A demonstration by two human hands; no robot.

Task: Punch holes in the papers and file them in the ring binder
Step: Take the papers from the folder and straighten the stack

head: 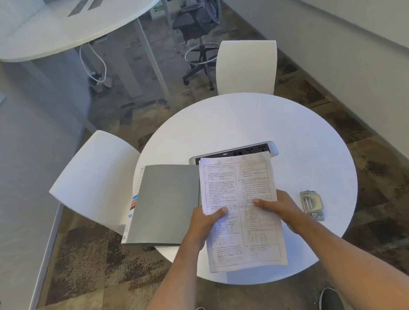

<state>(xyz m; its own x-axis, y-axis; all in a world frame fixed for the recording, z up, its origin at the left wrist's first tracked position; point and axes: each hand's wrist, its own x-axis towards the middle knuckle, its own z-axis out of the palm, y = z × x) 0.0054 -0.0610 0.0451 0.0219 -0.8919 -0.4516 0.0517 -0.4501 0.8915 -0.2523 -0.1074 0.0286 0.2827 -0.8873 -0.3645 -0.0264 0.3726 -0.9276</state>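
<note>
I hold a stack of printed papers (pixel 239 201) above the round white table (pixel 309 150). My left hand (pixel 204 225) grips the stack's left edge, thumb on top. My right hand (pixel 278 207) grips the right edge, thumb on the page. A grey ring binder (pixel 164 204) lies to the left of the papers with its cover swung out over the table's left edge; coloured tabs show at its far left side. A metal hole punch (pixel 311 204) sits on the table just right of my right hand, apart from it.
A silver socket panel (pixel 232 151) is set in the table's middle, partly behind the papers. White chairs stand at the far side (pixel 246 67) and the left (pixel 94 179). A black office chair (pixel 198 24) and another white table (pixel 76 25) are farther off.
</note>
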